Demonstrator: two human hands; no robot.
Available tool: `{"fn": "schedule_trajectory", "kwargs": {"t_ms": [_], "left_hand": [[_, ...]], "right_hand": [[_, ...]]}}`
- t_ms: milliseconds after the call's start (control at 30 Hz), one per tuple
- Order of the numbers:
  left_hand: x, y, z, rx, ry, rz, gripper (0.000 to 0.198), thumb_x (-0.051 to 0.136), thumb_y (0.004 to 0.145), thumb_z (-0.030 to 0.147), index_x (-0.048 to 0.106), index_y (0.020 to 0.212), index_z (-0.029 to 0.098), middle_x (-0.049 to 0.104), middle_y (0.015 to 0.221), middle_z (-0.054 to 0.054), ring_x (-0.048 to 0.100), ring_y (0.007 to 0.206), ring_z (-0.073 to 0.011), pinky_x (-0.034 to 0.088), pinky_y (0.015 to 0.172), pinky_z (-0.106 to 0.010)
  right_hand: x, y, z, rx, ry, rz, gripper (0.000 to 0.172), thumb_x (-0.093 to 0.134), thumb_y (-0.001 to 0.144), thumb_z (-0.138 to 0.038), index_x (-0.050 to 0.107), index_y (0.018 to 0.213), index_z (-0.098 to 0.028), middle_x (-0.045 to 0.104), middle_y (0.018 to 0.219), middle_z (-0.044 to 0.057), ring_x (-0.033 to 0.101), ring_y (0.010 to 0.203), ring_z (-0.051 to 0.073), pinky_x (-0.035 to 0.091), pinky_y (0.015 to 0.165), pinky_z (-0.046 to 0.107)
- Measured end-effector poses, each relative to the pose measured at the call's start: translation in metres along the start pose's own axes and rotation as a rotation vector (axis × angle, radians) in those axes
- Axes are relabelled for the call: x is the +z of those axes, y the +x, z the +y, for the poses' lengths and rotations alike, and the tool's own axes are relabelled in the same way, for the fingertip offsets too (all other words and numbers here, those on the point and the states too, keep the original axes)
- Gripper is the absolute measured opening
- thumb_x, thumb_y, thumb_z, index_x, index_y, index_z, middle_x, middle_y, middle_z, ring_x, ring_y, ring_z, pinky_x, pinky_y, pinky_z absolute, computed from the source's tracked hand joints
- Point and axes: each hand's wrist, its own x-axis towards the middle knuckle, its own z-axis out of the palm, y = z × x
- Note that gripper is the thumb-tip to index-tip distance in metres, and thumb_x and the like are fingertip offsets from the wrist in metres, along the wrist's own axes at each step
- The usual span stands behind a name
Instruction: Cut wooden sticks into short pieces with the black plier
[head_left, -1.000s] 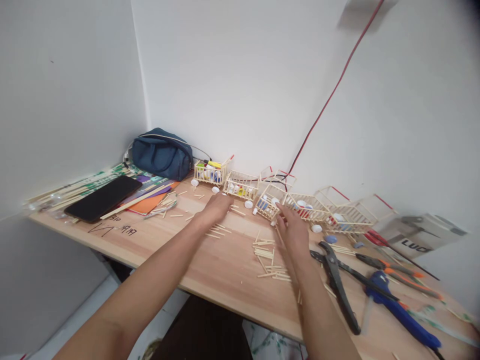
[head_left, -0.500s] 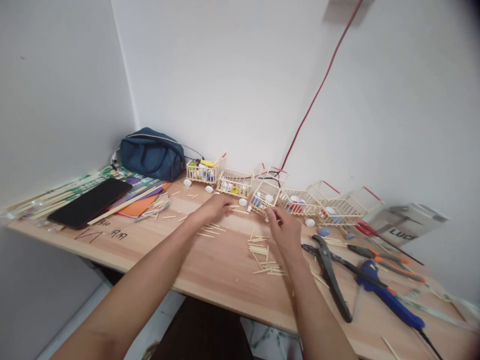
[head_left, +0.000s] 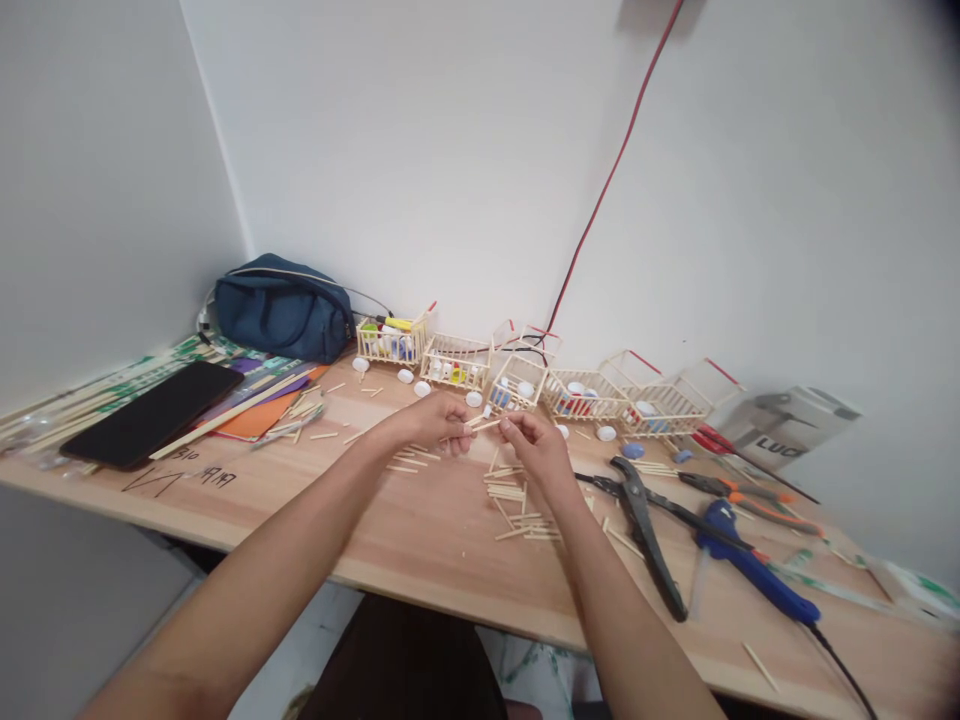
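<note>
My left hand (head_left: 436,420) and my right hand (head_left: 534,443) meet above the middle of the wooden table (head_left: 420,540). Both pinch the ends of a short wooden stick (head_left: 484,425) held between them. Below my right hand lies a scatter of cut sticks (head_left: 517,505). Behind the hands stands a row of small stick-built carts (head_left: 517,375) with white wheels and coloured bits inside, along the wall.
A blue pouch (head_left: 281,307) sits in the back left corner. A black phone (head_left: 146,412) lies on coloured paper and long sticks at the left. Black pliers (head_left: 645,525), a blue glue gun (head_left: 750,560) and a grey box (head_left: 795,425) lie at the right. A red cable (head_left: 600,200) runs up the wall.
Both hands drew back from the carts and came together, lifting a short stick between them. The view shifted to the right.
</note>
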Motion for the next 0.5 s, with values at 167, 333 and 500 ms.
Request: {"fn": "schedule_trajectory", "kwargs": {"t_ms": [167,333,500], "left_hand": [[0.004,-0.004,0.008,-0.087,-0.217,-0.092,0.041,0.073,0.070,0.048,0.068,0.083,0.009,0.073,0.086,-0.013,0.067,0.073,-0.0167,0.049,0.065,-0.026],[0.008,-0.002,0.007,-0.125,-0.389,-0.132,0.053,0.078,0.066,0.052,0.069,0.096,0.009,0.074,0.093,-0.014,0.070,0.082,-0.0207,0.052,0.074,-0.032],[0.011,0.000,0.004,-0.160,-0.431,-0.137,0.048,0.080,0.065,0.048,0.070,0.092,0.009,0.074,0.087,-0.014,0.071,0.079,-0.0204,0.053,0.074,-0.032]], "right_hand": [[-0.001,0.000,-0.003,0.055,0.083,-0.051,0.032,0.065,0.076,-0.050,0.067,0.081,-0.018,0.065,0.074,0.003,0.056,0.066,0.015,0.039,0.054,0.025],[0.000,0.000,-0.001,0.065,0.107,-0.117,0.031,0.063,0.078,-0.048,0.068,0.082,-0.018,0.066,0.076,0.003,0.056,0.069,0.015,0.037,0.054,0.024],[0.002,-0.001,0.000,0.061,0.056,-0.151,0.033,0.061,0.079,-0.050,0.070,0.085,-0.019,0.069,0.080,0.004,0.057,0.069,0.015,0.038,0.054,0.024]]}}
